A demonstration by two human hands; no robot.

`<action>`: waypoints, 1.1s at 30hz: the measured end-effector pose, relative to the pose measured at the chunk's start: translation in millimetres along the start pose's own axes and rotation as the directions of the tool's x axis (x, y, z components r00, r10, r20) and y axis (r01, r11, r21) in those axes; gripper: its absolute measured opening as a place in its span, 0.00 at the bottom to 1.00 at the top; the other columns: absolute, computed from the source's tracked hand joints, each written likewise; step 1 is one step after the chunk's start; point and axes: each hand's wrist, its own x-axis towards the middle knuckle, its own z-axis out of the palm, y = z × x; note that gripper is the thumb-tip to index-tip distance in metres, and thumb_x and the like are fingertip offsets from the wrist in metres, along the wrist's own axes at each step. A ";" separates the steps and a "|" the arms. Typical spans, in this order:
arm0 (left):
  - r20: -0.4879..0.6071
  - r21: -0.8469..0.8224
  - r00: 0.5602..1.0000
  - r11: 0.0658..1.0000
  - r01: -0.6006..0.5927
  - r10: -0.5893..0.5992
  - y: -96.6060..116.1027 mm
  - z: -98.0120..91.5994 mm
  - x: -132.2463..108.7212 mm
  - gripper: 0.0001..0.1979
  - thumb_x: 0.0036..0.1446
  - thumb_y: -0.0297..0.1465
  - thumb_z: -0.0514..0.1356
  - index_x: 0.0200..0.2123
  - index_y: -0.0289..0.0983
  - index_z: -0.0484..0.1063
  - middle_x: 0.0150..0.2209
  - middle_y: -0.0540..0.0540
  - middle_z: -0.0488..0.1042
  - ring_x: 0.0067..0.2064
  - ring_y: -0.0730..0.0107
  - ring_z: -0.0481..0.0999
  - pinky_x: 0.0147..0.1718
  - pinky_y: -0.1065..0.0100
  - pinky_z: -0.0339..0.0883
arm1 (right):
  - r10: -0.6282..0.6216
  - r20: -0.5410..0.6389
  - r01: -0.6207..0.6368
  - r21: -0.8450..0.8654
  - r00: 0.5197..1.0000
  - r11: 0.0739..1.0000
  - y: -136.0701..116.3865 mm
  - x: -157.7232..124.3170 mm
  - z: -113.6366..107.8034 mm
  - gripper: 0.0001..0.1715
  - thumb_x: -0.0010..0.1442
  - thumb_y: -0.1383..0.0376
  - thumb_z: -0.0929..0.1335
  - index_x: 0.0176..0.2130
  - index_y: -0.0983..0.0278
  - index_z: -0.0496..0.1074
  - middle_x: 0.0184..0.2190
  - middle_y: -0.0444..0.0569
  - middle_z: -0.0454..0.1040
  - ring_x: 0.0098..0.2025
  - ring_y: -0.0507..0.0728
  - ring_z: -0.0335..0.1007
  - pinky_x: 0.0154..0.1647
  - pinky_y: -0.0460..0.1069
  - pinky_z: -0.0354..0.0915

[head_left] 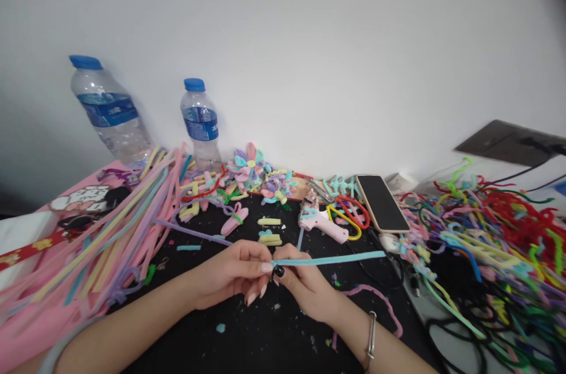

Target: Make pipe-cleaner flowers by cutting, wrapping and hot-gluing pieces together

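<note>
Two hands meet above a black table (177, 315), the left hand (241, 274) and the right hand (307, 288) pinching one end of a blue strip (340, 258) between thumbs and fingers, its free length jutting out to the right. A silver bracelet (371, 338) circles the right wrist (a black nail shows on that thumb). Just beyond the fingers lie short yellow pieces (270, 239) and a pink glue gun (325, 226), with a phone (382, 204) near the wall (331, 55). A fluffy flower (250, 163) sits near two capped bottles (201, 123). Pastel strips (119, 232) spread across the left side; a tangled, many-coloured heap (499, 226) crowds the right.
</note>
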 end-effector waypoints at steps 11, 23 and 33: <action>-0.235 -0.002 0.928 0.955 -0.297 0.288 -1.4 -1.7 6.4 0.09 0.55 0.33 0.66 0.28 0.33 0.73 0.26 0.50 0.74 0.20 0.81 0.69 0.21 0.79 0.64 | 0.113 -0.223 -0.137 -0.096 0.968 0.986 0.4 1.9 -2.6 0.12 0.67 0.61 0.60 0.33 0.62 0.64 0.22 0.40 0.61 0.23 0.50 0.56 0.25 0.45 0.54; -0.402 0.152 0.827 0.919 -0.363 0.393 -1.1 -9.9 9.0 0.11 0.52 0.37 0.68 0.31 0.34 0.77 0.23 0.49 0.73 0.22 0.79 0.68 0.23 0.78 0.63 | -0.037 -0.523 -0.476 -0.801 0.851 0.364 13.1 13.1 -90.6 0.13 0.57 0.72 0.62 0.44 0.68 0.67 0.40 0.58 0.71 0.45 0.65 0.67 0.47 0.56 0.62; -0.423 0.462 0.744 0.830 -0.314 0.517 0.8 -2.5 7.7 0.10 0.54 0.37 0.64 0.28 0.35 0.77 0.17 0.50 0.72 0.20 0.73 0.71 0.23 0.74 0.64 | 0.249 -0.574 -0.622 -0.756 0.780 0.206 33.9 2.9 -131.5 0.17 0.52 0.68 0.69 0.44 0.68 0.69 0.41 0.57 0.74 0.45 0.62 0.70 0.40 0.50 0.63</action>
